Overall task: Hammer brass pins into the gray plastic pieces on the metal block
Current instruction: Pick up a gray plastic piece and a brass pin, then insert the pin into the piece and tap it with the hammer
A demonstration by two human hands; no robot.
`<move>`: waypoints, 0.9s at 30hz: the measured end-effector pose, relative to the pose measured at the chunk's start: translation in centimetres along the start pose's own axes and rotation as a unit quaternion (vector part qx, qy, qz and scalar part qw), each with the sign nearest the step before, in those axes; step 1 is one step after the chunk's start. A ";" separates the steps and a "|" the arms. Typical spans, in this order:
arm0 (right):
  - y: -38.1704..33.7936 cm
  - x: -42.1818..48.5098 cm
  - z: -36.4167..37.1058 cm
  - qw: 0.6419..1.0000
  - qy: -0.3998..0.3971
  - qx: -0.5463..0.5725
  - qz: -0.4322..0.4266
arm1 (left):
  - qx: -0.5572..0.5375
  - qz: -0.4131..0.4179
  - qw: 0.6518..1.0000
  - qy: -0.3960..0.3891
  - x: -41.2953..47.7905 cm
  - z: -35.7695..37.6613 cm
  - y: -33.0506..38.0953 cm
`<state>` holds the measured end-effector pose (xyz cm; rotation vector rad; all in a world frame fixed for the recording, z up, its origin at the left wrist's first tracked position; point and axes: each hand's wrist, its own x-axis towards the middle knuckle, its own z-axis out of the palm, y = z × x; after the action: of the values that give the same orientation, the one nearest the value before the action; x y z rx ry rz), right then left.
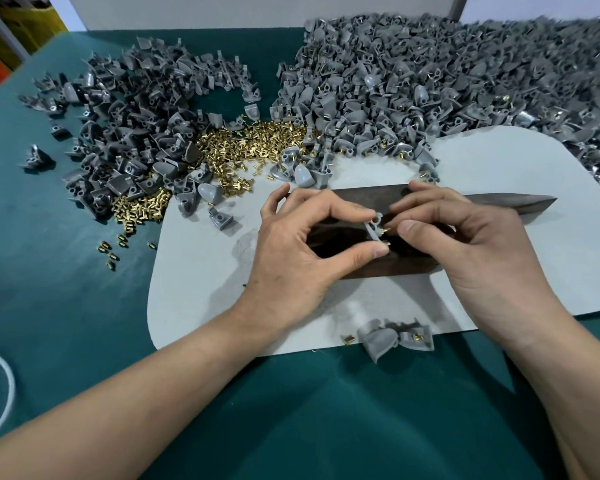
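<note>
Between your two hands, over the dark metal block [361,197], you hold one gray plastic piece [373,227]. Your left hand [291,244] pinches it end to end, forefinger on the far ringed end and thumb on the near end. That probably leaves the side facing your other hand bare for loading. The piece's long axis runs away from you, leaning slightly to the right at the top. Just right of that pinch, your right hand [465,244] has its fingers curled, and thumb and forefinger seem to nip a brass pin [386,231] at the piece's side. The pin lies crosswise to the piece, its axis running left to right, one end toward the plastic. A second glint of brass shows just nearer you, but how deep either pin sits I can't tell. The block lies directly beneath the grip, likely as the anvil once the pins are started; no hammer is in view. Beyond and left of the grip lie loose brass pins [257,140], within easy reach, and the pale mat [205,271] under the block likely cushions it.
</note>
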<state>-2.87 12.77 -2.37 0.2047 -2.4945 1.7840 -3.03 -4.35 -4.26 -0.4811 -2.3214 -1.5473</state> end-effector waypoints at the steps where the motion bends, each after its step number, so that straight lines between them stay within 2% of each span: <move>1: 0.0 0.0 -0.1 1.000 -0.003 -0.006 -0.001 | -0.001 -0.002 1.000 0.000 0.0 0.0 0.0; 12: -0.4 -0.4 0.5 0.996 -0.020 -0.074 -0.043 | 0.008 -0.003 1.000 -0.004 -0.1 0.0 0.1; 20: -0.7 -0.5 0.8 0.986 0.004 -0.149 -0.077 | 0.056 0.017 0.998 -0.032 -0.6 -0.7 0.2; 23: -1.7 -0.2 -1.2 0.979 0.079 -0.168 -0.084 | 0.061 0.006 0.998 -0.033 -0.5 -0.6 0.4; 25: -2.3 -0.3 -3.5 0.954 0.157 -0.251 -0.050 | 0.045 -0.008 0.999 -0.022 -0.5 -0.6 0.4; 27: -2.0 -0.7 -5.4 0.896 0.126 -0.414 0.097 | 0.026 -0.033 0.999 -0.002 -0.5 -0.6 0.2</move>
<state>-2.02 17.33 1.13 -0.3135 -2.8594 0.5787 -2.47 -4.88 -4.11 -0.3988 -2.3970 -1.5112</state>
